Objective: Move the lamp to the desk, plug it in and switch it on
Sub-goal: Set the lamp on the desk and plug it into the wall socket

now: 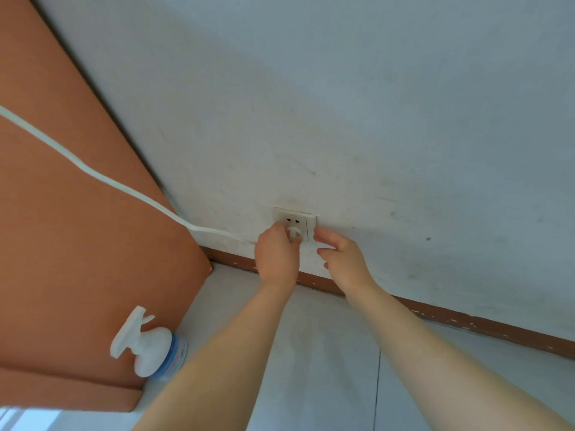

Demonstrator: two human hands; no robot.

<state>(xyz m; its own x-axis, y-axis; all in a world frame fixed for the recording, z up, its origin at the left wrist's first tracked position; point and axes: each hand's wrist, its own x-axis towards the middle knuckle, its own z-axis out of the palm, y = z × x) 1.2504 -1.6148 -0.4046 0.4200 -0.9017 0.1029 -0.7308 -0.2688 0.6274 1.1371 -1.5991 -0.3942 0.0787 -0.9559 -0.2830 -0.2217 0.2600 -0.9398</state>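
Here, left hand (277,256) pressing plug (294,234) straight into wall socket (295,221), cord (93,174) trailing left

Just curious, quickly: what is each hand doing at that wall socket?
Left hand: closed on the round white plug at the white wall socket.
Right hand: open, holding nothing.

Two bare forearms come in from the lower edge of the frame and narrow toward the wrists near the middle. No sleeve shows on either arm, up to where the picture cuts them off. The left hand (277,256) and the right hand (343,259) wear no glove, ring, watch or band. The fingers look short and rounded; the nails are too small to make out
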